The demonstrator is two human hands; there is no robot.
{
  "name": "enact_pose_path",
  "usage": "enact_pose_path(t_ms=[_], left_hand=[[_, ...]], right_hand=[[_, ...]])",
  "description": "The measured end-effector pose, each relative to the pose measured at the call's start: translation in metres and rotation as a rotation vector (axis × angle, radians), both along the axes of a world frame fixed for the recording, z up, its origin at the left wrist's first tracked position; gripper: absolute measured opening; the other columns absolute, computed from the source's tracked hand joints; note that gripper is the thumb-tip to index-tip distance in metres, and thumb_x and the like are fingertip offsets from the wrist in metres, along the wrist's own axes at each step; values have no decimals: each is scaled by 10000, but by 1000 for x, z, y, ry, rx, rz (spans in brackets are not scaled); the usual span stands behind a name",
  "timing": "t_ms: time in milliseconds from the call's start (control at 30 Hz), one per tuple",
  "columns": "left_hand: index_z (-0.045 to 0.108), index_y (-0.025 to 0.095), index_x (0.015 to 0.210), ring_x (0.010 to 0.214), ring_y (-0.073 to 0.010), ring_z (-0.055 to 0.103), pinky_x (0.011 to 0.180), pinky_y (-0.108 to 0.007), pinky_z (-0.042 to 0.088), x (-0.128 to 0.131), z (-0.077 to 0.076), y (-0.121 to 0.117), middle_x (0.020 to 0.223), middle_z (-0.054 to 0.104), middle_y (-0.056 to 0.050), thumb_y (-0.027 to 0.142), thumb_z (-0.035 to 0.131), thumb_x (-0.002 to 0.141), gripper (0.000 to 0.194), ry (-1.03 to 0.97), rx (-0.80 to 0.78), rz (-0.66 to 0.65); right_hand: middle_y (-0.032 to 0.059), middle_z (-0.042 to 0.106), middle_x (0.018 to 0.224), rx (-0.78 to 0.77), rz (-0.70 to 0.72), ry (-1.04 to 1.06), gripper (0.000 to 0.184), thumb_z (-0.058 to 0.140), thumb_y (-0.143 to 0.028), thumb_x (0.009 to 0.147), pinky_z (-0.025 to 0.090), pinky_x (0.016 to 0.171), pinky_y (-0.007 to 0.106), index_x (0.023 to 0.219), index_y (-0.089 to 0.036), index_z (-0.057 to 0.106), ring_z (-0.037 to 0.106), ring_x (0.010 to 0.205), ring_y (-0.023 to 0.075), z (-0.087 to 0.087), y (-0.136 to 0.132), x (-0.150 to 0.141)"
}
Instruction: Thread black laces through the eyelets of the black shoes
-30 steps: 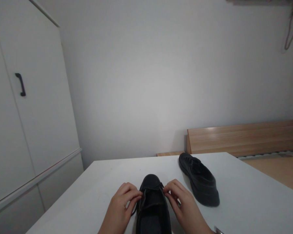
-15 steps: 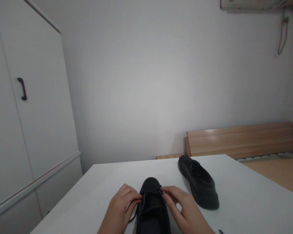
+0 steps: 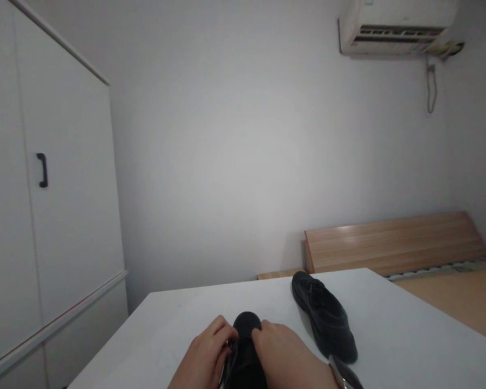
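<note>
white table point(image 3: 178, 324), pale wall point(image 3: 227, 162), both hands' fingers point(image 3: 231, 333) curled closed on black shoe point(image 3: 248, 323)

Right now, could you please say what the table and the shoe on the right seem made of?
The table may be laminated board, smooth and evenly white; the shoe looks like leather or imitation, black with a faint sheen.

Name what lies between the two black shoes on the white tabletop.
The right hand and a strip of bare white tabletop; the head view shows both.
</note>
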State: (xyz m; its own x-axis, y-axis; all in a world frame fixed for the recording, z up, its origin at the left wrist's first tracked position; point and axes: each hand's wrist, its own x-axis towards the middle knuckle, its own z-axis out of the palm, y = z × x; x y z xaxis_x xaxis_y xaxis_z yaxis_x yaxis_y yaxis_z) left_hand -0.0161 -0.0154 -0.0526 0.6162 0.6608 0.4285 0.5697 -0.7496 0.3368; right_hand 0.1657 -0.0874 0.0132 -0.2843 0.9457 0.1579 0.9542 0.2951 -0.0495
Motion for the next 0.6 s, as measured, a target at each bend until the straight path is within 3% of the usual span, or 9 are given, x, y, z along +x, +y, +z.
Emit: enact_pose_path(t_ms=[100, 200, 267, 367, 467, 600], left_hand=[[638, 145, 916, 860, -179, 616, 766, -261, 453, 7, 17, -7, 921, 658, -66, -11, 434, 807, 279, 41, -69, 36], [691, 167, 879, 840, -197, 630, 777, -292, 456, 13, 45, -19, 883, 693, -57, 161, 432, 930, 264, 106, -147, 77], [714, 179, 855, 832, -223, 650, 756, -312, 467, 20, 66, -28, 889, 713, -62, 261, 463, 938, 277, 211, -199, 92], [737, 144, 863, 842, -275, 684, 733, -337, 496, 37, 86, -38, 907, 725, -119, 147, 484, 852, 253, 384, -229, 174], [745, 105, 938, 910, -334, 686, 775, -389, 515, 55, 86, -40, 953, 713, -190, 60, 469, 802, 311, 477, -167, 276], [735, 63, 968, 952, -367, 678, 845, -445, 509, 65, 73, -32, 958, 696, -241, -7, 476, 770, 334, 466, -105, 246]], right_hand=[[204, 749, 907, -6, -38, -53, 411, 448, 132, 784, 553, 636, 303, 949, -78, 760, 747, 851, 322, 8, 3, -8], [210, 750, 909, -7, -59, -76, 367, 482, 120, 801, 571, 673, 320, 934, -72, 766, 744, 870, 327, 11, 8, -11], [213, 749, 916, -2, -60, -83, 346, 487, 94, 833, 581, 691, 345, 947, -76, 766, 742, 872, 330, 11, 12, -11], [204, 751, 919, 6, -47, -89, 341, 477, 76, 857, 592, 691, 399, 955, -82, 762, 739, 859, 343, 9, 16, -10], [184, 750, 951, 4, -40, -81, 355, 453, 74, 865, 598, 707, 449, 990, -86, 745, 731, 873, 353, 5, 18, -6], [193, 716, 1048, 15, -32, -48, 382, 412, 63, 877, 585, 771, 493, 1076, -75, 708, 696, 958, 358, -1, 17, -1]])
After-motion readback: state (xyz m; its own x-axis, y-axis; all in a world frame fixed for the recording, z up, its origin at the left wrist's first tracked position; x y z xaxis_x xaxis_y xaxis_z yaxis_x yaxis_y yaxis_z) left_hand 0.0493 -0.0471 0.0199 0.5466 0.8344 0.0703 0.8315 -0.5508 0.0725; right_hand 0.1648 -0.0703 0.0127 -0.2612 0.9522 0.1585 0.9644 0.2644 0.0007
